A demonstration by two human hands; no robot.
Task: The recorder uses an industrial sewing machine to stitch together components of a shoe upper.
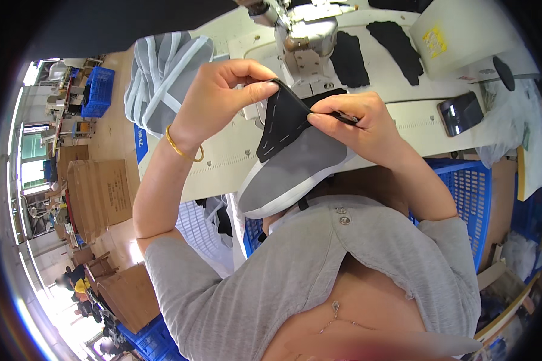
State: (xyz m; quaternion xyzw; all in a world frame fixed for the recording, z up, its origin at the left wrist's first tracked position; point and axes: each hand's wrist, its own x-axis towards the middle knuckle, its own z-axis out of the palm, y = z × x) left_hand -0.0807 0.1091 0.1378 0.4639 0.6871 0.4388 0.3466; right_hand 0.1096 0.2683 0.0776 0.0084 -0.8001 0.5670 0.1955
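Note:
Between my two hands a black fabric piece [281, 123] with pale dashed marks is stretched along its upper edge. My left hand [226, 96] pinches its top corner between thumb and fingers. At the other end my right hand [358, 123] pinches the edge, with more black material bunched at its fingers. Under the black piece lies a grey sole-shaped fabric part [289, 171] with a white rim, reaching over the table's front edge toward me. Just beyond my hands stands the sewing machine head [307, 54]; its needle area is partly hidden.
Grey parts with pale strips [162, 78] are piled at the table's left. Black cut pieces [350, 59] lie right of the machine, and a dark glossy box-like object [459, 113] sits farther right. Blue crates [464, 192] stand below; cardboard boxes [99, 198] are on the left floor.

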